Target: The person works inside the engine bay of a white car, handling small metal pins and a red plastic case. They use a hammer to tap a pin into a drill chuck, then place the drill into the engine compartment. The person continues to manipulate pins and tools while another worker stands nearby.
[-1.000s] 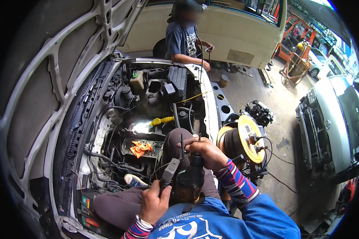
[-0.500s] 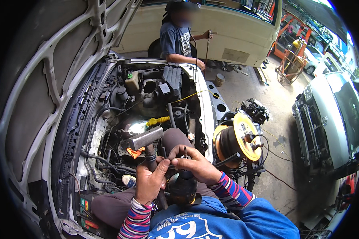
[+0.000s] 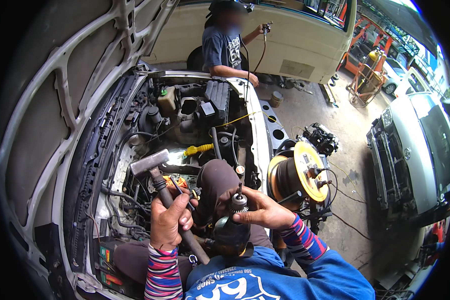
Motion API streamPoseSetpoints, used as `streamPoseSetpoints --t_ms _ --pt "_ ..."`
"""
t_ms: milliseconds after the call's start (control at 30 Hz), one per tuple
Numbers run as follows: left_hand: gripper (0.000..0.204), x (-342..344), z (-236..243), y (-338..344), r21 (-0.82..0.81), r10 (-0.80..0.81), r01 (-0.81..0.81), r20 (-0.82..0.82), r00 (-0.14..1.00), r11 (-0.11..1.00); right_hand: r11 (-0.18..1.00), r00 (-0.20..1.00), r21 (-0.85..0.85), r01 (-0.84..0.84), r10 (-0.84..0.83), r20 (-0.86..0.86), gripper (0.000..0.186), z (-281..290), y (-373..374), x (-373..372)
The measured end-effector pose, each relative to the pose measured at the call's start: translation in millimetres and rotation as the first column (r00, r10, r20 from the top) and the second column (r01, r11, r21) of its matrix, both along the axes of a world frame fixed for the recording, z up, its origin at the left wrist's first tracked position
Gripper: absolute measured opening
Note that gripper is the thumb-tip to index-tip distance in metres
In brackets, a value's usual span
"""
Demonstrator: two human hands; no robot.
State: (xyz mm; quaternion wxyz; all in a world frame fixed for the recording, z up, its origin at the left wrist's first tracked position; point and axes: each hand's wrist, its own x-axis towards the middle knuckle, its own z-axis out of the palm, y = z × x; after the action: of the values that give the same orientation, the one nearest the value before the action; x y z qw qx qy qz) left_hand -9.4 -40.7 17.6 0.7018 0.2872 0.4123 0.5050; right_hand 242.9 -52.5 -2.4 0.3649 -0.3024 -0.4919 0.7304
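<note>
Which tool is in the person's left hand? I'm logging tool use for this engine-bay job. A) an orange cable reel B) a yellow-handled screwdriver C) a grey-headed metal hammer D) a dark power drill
C: the left hand grips the handle of the grey-headed metal hammer, its head raised over the engine bay.

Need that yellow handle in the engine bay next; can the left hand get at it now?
Probably not: the left hand is full, gripping a hammer, and the yellow handle lies beyond it.
</note>
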Motion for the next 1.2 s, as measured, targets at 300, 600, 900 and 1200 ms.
streamPoseSetpoints --t_ms 300,600,900,1200 --pt "0.016 9.1 5.1 -10.8 -0.069 -0.124 0.121 -0.035 0.992 0.99 0.809 0.697 0.42 0.411 -0.576 0.427 0.05 -15.6 -11.4 -20.4" --pt "0.019 12.1 7.0 -13.2 -0.014 -0.155 0.154 -0.122 0.98 0.988 0.891 0.874 0.121 0.437 -0.452 0.176 0.036 -45.7 -6.0 -16.6" --pt "0.022 8.3 4.9 -13.7 -0.036 -0.179 0.176 -0.108 0.978 0.984 0.936 0.937 -0.03 0.35 -0.35 0.005 0.047 -31.6 -3.6 6.3" --pt "0.022 14.2 8.1 -12.6 -0.031 -0.196 0.194 -0.165 0.967 0.981 0.913 0.912 -0.025 0.407 -0.405 0.059 0.042 -27.4 2.3 1.5"
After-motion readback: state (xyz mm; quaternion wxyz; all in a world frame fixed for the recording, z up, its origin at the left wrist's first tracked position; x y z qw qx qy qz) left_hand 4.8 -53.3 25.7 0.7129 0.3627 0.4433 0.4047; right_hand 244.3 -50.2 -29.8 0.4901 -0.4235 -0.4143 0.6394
